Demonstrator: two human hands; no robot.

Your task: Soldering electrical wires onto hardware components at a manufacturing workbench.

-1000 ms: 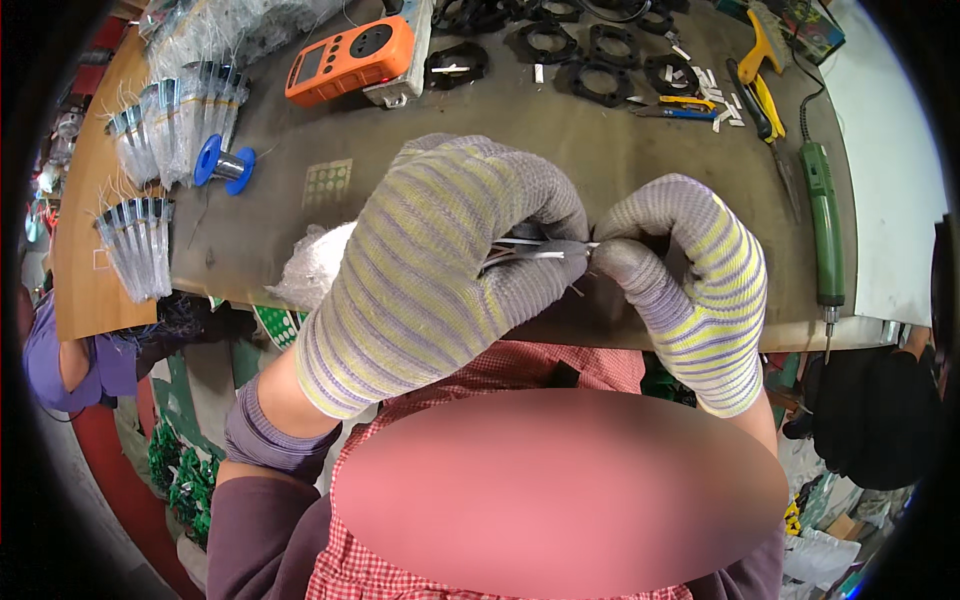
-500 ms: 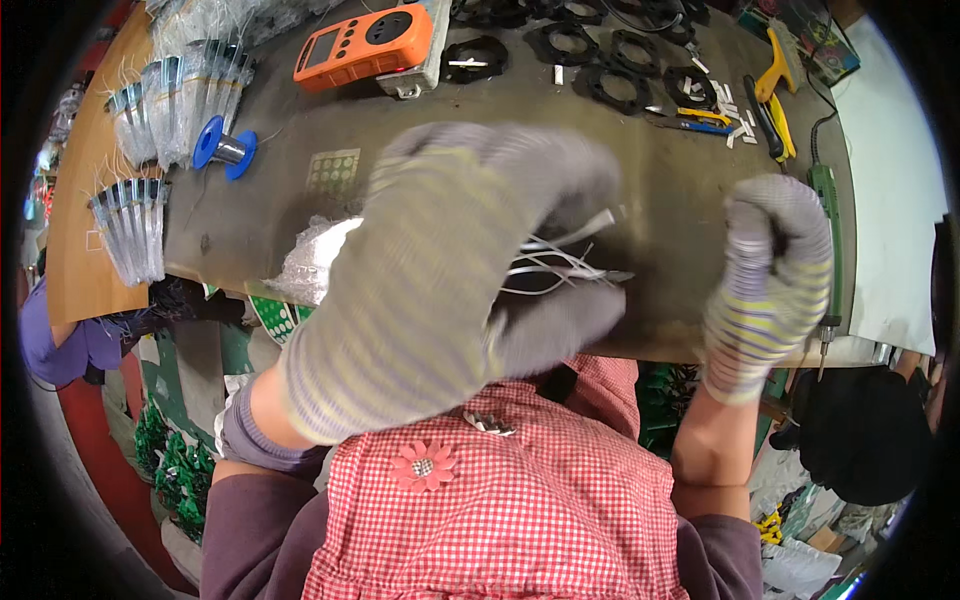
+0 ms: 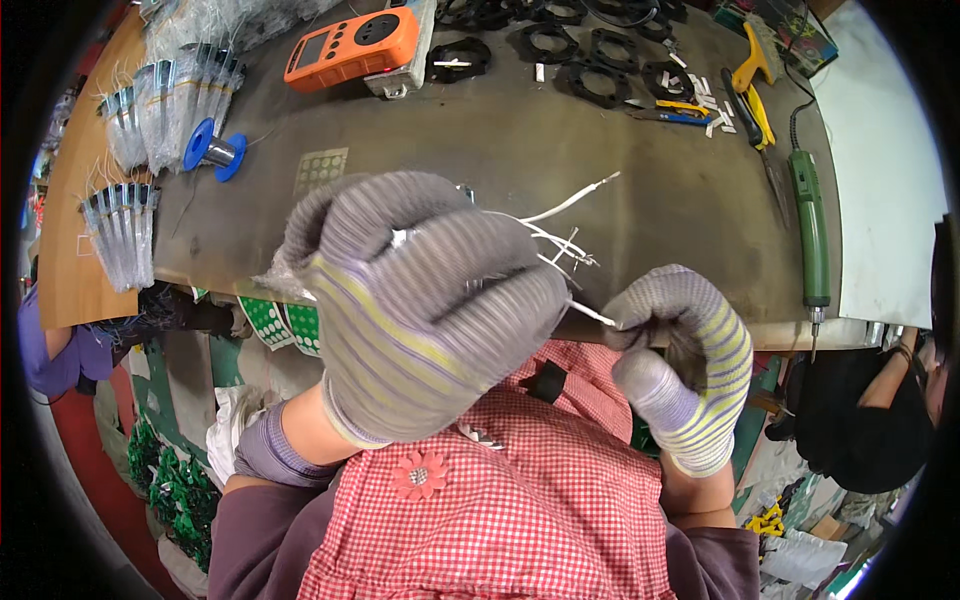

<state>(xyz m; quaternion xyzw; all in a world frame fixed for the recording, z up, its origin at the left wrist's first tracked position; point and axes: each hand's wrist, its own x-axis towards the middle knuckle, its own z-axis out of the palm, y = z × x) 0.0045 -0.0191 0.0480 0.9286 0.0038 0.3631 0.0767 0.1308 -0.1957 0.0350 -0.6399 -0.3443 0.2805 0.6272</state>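
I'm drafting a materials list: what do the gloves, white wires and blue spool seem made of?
Gloves: knitted yarn, matte, shown by ribbed stripes; the fibre is unclear.
White wires: probably smooth plastic insulation over metal, since greyish ends look bared.
Blue spool: likely hard plastic, slightly glossy, evenly coloured; its silvery winding looks metallic.
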